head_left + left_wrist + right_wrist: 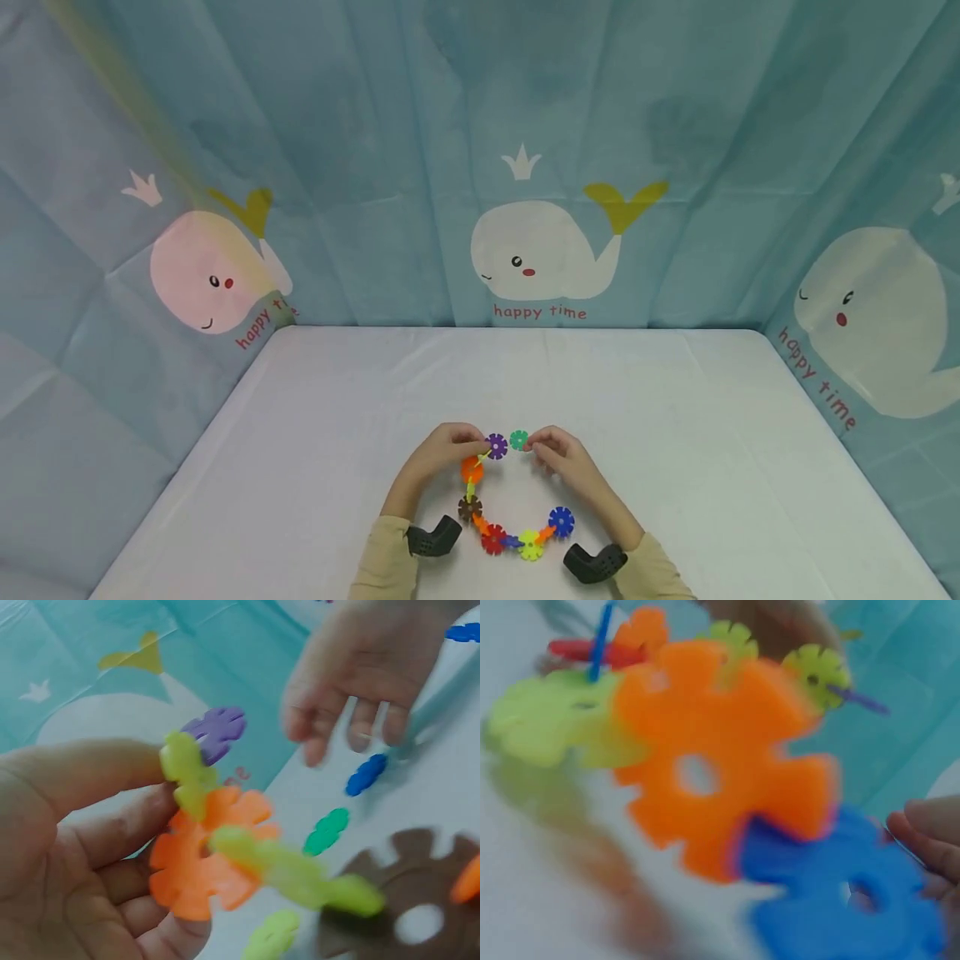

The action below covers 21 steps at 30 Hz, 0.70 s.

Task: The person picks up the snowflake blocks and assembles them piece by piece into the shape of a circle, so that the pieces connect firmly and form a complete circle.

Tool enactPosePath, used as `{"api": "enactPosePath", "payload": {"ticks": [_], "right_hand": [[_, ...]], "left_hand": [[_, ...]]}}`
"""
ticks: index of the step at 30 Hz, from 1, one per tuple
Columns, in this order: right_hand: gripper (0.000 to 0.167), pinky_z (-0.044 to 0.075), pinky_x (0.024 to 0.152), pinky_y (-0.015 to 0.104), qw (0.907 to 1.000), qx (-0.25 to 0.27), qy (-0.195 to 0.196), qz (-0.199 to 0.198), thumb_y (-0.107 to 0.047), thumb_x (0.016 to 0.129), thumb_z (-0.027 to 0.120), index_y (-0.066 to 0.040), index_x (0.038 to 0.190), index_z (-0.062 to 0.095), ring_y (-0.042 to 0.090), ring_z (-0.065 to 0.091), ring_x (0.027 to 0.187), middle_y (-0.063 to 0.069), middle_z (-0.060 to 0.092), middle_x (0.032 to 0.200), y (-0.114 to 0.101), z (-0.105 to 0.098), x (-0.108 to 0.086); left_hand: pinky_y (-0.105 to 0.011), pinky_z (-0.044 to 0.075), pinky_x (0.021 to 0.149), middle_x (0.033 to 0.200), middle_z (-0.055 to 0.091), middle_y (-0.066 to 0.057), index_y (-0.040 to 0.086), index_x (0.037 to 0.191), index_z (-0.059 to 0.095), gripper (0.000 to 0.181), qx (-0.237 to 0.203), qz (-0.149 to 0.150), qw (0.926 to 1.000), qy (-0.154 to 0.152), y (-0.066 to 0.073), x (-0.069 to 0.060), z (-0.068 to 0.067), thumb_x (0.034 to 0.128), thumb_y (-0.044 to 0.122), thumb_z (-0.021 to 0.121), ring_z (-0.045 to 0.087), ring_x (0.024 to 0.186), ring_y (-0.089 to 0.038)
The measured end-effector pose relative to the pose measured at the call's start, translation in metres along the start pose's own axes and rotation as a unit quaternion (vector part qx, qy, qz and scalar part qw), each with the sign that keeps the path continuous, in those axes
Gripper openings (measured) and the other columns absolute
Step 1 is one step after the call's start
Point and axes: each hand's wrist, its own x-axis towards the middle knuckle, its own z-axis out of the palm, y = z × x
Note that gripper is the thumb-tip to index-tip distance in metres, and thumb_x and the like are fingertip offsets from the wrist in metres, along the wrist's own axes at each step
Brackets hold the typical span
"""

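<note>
A chain of slotted flower discs curves between the hands. My left hand [450,446] [97,855] pinches its upper left end, near a yellow-green disc [187,774], a purple disc [496,447] [217,733] and an orange disc [472,471] [202,859]. In the head view my right hand [562,457] [937,844] pinches a green disc [519,440] just right of the purple one, a small gap between them. The chain's other end is a blue disc [561,522] [847,892], below the right hand, joined to an orange disc [720,742].
Brown [470,508], red [493,539] and yellow-green [531,546] discs form the lower chain over the white table [337,383]. Small blue [366,775] and green [327,831] discs show in the left wrist view. A whale-printed curtain [375,250] stands behind.
</note>
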Motion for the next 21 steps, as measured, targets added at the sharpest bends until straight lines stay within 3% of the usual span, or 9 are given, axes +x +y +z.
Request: {"api": "enactPosePath", "payload": {"ticks": [5, 8, 10, 13, 18, 21], "right_hand": [[0.019, 0.039, 0.048, 0.024, 0.9945, -0.087, -0.042, -0.039, -0.007, 0.090, 0.052, -0.001, 0.108, 0.056, 0.011, 0.044, 0.054, 0.012, 0.060, 0.087, 0.009, 0.006, 0.000], [0.025, 0.045, 0.061, 0.025, 0.9802, -0.168, -0.074, -0.074, -0.008, 0.089, 0.054, -0.004, 0.114, 0.056, 0.008, 0.053, 0.069, 0.008, 0.061, 0.102, 0.007, 0.012, 0.002], [0.028, 0.044, 0.077, 0.029, 0.9654, -0.221, -0.099, -0.096, -0.011, 0.090, 0.053, -0.007, 0.118, 0.055, 0.011, 0.056, 0.090, 0.004, 0.056, 0.116, 0.005, 0.018, 0.006], [0.033, 0.034, 0.093, 0.033, 0.9419, -0.286, -0.135, -0.111, -0.015, 0.092, 0.051, -0.009, 0.124, 0.051, 0.017, 0.044, 0.115, 0.003, 0.051, 0.125, 0.001, 0.025, 0.011], [0.040, 0.032, 0.094, 0.034, 0.9011, -0.376, -0.167, -0.136, -0.018, 0.092, 0.049, -0.006, 0.129, 0.044, 0.021, 0.045, 0.114, 0.006, 0.049, 0.127, -0.002, 0.034, 0.013], [0.038, 0.040, 0.083, 0.030, 0.8749, -0.426, -0.170, -0.155, -0.021, 0.092, 0.049, -0.007, 0.127, 0.046, 0.019, 0.053, 0.098, 0.005, 0.053, 0.122, -0.004, 0.039, 0.011]], "left_hand": [[-0.033, 0.042, 0.062, 0.067, 0.054, 0.000, 0.001, 0.081, 0.060, 0.019, -0.024, -0.011, 0.9989, -0.037, -0.004, -0.006, -0.014, 0.0850, 0.019, 0.061, 0.047, 0.061, -0.014], [-0.030, 0.044, 0.060, 0.067, 0.055, -0.002, 0.000, 0.079, 0.058, 0.018, -0.046, -0.024, 0.9972, -0.054, -0.006, -0.008, -0.019, 0.0843, 0.018, 0.061, 0.048, 0.059, -0.014], [-0.028, 0.044, 0.059, 0.067, 0.057, -0.003, 0.000, 0.078, 0.058, 0.018, -0.054, -0.023, 0.9962, -0.063, -0.007, -0.008, -0.021, 0.0841, 0.017, 0.061, 0.049, 0.059, -0.014], [-0.027, 0.044, 0.057, 0.068, 0.058, -0.004, -0.001, 0.079, 0.058, 0.018, -0.061, -0.019, 0.9947, -0.080, -0.009, -0.007, -0.021, 0.0842, 0.016, 0.060, 0.049, 0.058, -0.013], [-0.028, 0.044, 0.058, 0.067, 0.057, -0.003, -0.002, 0.079, 0.056, 0.016, -0.063, -0.021, 0.9936, -0.091, -0.009, -0.007, -0.020, 0.0846, 0.013, 0.059, 0.049, 0.057, -0.012], [-0.029, 0.043, 0.058, 0.067, 0.056, -0.002, -0.002, 0.078, 0.056, 0.015, -0.061, -0.026, 0.9938, -0.089, -0.007, -0.008, -0.019, 0.0852, 0.011, 0.058, 0.048, 0.057, -0.013]]}}
